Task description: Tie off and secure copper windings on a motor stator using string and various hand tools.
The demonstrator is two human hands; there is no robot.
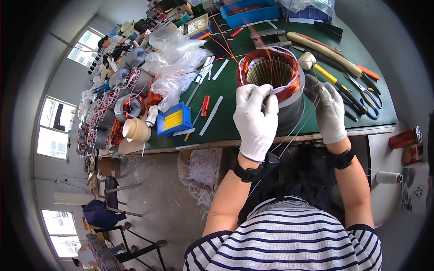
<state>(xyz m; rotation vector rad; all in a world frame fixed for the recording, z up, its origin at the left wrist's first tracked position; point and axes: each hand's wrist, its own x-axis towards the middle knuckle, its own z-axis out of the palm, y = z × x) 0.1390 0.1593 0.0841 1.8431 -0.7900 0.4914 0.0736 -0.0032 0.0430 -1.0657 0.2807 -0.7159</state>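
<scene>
While the right grip [330,113] holds thread [295,134], the left grip [257,119] touches windings [289,90].

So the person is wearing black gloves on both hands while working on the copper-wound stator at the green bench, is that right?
Not quite: the gloves on the left hand and right hand are white, as the head view shows. The copper-wound stator and green bench are right.

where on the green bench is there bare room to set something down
Bare green top shows between the long white strip and the gloved left hand; a smaller patch lies between the scissors and the top's right edge. It is crowded right of the stator, with mallet and wooden rod, and at far left, with plastic bags and more stators.
</scene>
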